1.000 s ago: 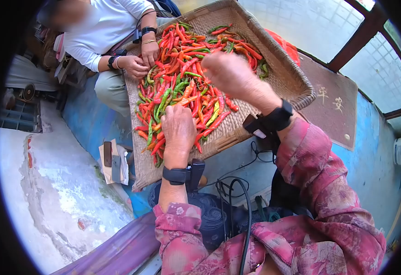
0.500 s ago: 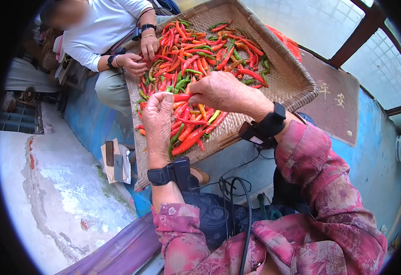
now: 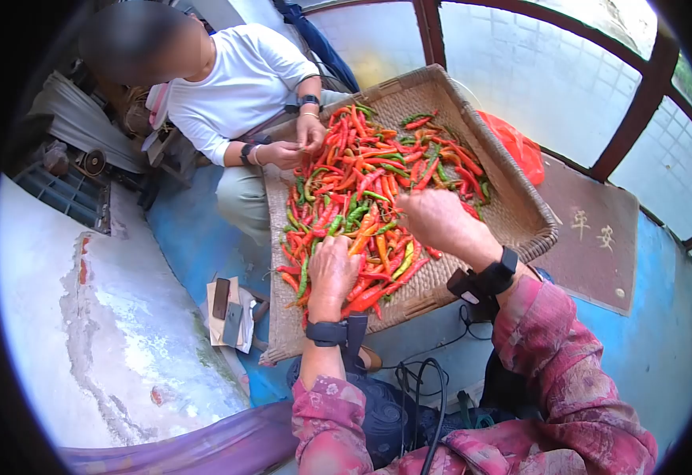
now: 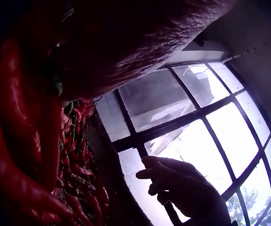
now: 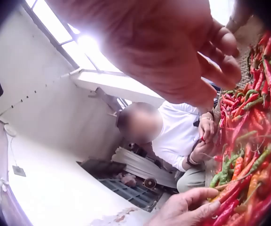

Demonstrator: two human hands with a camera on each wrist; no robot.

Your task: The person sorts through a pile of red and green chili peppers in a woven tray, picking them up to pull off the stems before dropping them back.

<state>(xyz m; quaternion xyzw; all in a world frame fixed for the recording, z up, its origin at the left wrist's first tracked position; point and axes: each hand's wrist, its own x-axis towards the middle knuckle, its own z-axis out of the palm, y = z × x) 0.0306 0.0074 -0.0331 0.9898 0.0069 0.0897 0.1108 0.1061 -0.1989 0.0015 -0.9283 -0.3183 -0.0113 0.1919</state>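
Red, orange and green chili peppers (image 3: 378, 182) lie heaped in a woven tray (image 3: 512, 218). My left hand (image 3: 334, 271) is down at the near side of the heap, its fingertips among the peppers. In the right wrist view, the thumb and forefinger of that left hand (image 5: 184, 209) stand apart beside an orange-red pepper. Higher up, my right hand (image 3: 445, 226) hovers over the right part of the heap. Seen from the left wrist, the right hand (image 4: 187, 186) has loosely bent fingers and nothing visible in them.
Across the tray, another person (image 3: 243, 87) in a white top has both hands at the heap's far left edge. Two phones (image 3: 233, 323) lie on a small stand at left. A red plastic bag (image 3: 512, 146) sits behind the tray. Black cables (image 3: 421, 388) hang near my lap.
Half a second ago both my hands held a red chili pepper between them. They have parted: the left is down in the heap, the right is off to the right without it. The head view has shifted.
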